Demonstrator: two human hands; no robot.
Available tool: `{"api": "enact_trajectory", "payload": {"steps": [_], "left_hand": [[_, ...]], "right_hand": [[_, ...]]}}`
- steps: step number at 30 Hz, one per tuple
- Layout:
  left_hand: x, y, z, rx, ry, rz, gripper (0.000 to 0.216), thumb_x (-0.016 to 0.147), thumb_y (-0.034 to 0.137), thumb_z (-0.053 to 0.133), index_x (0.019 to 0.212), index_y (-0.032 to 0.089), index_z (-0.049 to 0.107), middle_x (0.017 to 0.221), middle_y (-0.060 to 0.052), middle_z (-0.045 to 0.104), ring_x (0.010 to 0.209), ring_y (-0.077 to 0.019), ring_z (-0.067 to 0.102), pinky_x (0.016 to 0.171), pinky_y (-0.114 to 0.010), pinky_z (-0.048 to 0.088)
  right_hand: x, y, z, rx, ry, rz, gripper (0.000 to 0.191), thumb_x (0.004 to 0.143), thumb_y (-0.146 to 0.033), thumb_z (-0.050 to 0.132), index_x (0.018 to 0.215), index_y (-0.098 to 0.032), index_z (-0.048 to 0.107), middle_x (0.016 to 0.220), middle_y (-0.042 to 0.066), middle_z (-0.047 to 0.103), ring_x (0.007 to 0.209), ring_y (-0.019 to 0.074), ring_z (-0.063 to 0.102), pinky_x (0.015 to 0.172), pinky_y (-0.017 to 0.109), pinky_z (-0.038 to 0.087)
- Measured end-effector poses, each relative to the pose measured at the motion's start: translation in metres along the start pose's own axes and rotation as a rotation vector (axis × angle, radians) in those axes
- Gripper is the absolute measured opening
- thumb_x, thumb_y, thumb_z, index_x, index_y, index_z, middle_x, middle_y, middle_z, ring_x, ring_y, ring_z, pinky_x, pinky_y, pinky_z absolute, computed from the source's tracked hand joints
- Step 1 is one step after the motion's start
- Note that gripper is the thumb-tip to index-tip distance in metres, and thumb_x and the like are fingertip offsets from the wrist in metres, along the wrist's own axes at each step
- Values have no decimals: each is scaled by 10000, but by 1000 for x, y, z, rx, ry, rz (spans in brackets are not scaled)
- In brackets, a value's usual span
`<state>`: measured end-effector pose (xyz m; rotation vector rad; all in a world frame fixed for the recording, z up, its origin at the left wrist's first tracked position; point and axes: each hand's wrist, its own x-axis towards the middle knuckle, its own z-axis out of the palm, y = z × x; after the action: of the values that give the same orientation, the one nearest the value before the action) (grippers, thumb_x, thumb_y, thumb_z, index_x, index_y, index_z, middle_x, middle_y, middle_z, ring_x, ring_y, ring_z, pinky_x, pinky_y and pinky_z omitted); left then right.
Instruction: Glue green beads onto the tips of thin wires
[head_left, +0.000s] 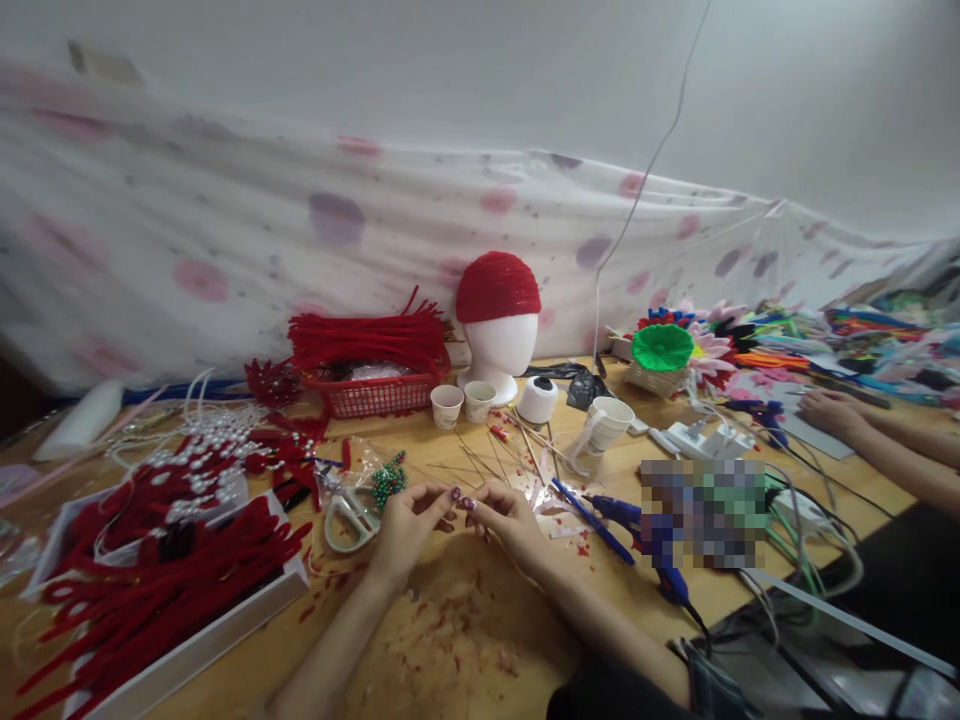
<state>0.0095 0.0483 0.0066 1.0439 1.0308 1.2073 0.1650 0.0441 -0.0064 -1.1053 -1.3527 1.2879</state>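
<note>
Over the middle of the table, my left hand [415, 522] and my right hand [504, 515] meet fingertip to fingertip. Both are closed in a pinch; whatever is between the fingers is too small to make out. Just left of my left hand lie white-handled scissors [349, 522] and a bunch of green beads [389, 478]. Thin wires or sticks [480, 460] are spread beyond my fingertips. To the right of my right hand are a blue stick-like tool [592, 520] and a blue glue gun [660, 560].
A white box [202, 645] of red fuzzy stems stands at left, beside white bead strands [202, 455]. Behind are a red basket [375, 395], a mannequin head [499, 345], paper cups [447, 407], a thread spool [538, 400] and a mug [606, 425]. Another person's hands [829, 412] work at right near cables.
</note>
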Motion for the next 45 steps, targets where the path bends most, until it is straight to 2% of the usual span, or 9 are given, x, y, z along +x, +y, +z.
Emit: {"api": "enact_trajectory", "payload": {"steps": [5,9,14,20,26,29,33,38,45], "left_hand": [[-1,2,1,-9,17,9,335,569,429,808,672,133,689,625,-28,673,550,-137,616,504,-222,526],[2,2,-2,-42,86,45,357,614,468,775,682,139,653,583,11,625,515,-108,583,506,-211,524],[8,1,-12,-92,161,87,384,640,496,755,720,142,629,699,-4,669,512,-82,579,492,-187,503],[10,5,-19,-128,233,109,418,603,462,797,831,145,645,703,0,683,475,-73,552,459,-181,471],[14,6,-25,-164,279,140,434,588,496,789,780,139,638,695,5,657,511,-70,544,493,-176,480],[13,6,-24,-152,246,133,413,607,502,771,758,144,630,667,16,639,516,-70,543,497,-171,477],[6,3,-13,-67,91,88,348,618,444,776,697,126,659,622,-12,650,516,-95,568,509,-195,493],[-4,-3,2,37,-17,65,295,640,411,752,653,125,683,535,-14,623,483,-109,548,455,-191,455],[-6,-8,4,118,1,124,225,681,362,724,706,139,732,680,-18,637,520,-87,507,461,-176,412]], "right_hand": [[1,2,-1,-15,16,-11,390,719,-540,695,638,-165,625,539,-16,578,479,97,468,490,230,343],[2,3,-3,-26,12,-9,382,714,-520,706,613,-165,608,525,-16,577,473,94,456,485,226,334],[3,5,-5,-41,0,-18,366,726,-500,700,606,-169,598,515,-19,568,466,93,450,486,228,321],[6,12,-10,-76,-24,-56,367,738,-494,688,595,-173,583,494,-24,545,456,95,437,483,233,294],[7,16,-17,-151,-55,-102,368,754,-483,679,598,-162,590,527,-19,535,508,100,445,502,230,292],[7,14,-19,-173,-118,-116,340,744,-477,696,657,-155,627,585,-11,558,557,110,472,516,226,315],[7,10,-18,-159,-194,-134,294,767,-436,702,872,-162,679,797,27,658,728,148,574,655,248,412],[6,13,-13,-94,-236,-90,349,825,-470,633,690,-148,630,619,12,634,572,119,545,565,237,396],[10,24,-10,53,-240,-7,314,764,-456,704,741,-155,616,603,1,655,487,105,558,501,225,430]]}}
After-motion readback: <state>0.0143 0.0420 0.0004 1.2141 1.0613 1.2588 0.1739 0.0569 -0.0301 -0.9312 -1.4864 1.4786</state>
